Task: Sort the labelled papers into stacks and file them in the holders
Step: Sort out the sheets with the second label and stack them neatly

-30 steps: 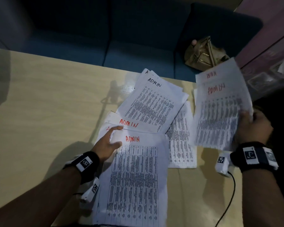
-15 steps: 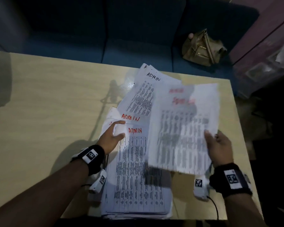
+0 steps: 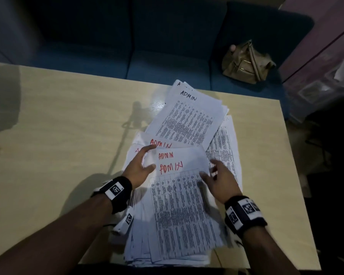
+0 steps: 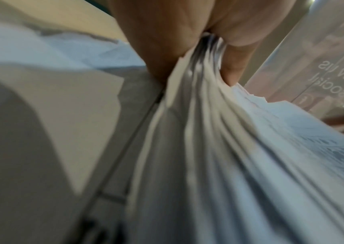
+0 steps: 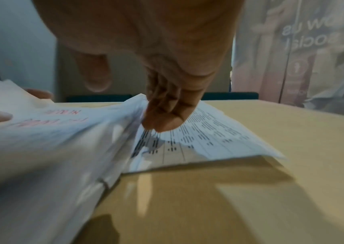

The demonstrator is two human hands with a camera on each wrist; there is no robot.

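A thick stack of printed sheets (image 3: 179,211) headed ADMIN in red lies at the near edge of the table (image 3: 58,135). My left hand (image 3: 150,157) pinches its upper left edge between thumb and fingers, and the left wrist view shows the layered stack (image 4: 219,148) squeezed in that left hand (image 4: 208,54). My right hand (image 3: 209,168) is at the stack's right edge with fingers (image 5: 166,115) straight and the thumb apart, holding nothing. A second pile (image 3: 189,116) marked ADMIN in black lies tilted behind. More sheets (image 3: 224,147) stick out to the right.
A tan handbag (image 3: 246,62) sits on the blue sofa (image 3: 167,62) beyond the table's far edge. Bare tabletop stretches to the left of the papers. The table's right edge (image 3: 292,155) is close to my right hand.
My right hand carried the ADMIN sheets from the right across and down onto the near stack, then let them go. My left hand kept its hold on the stack's upper left edge.
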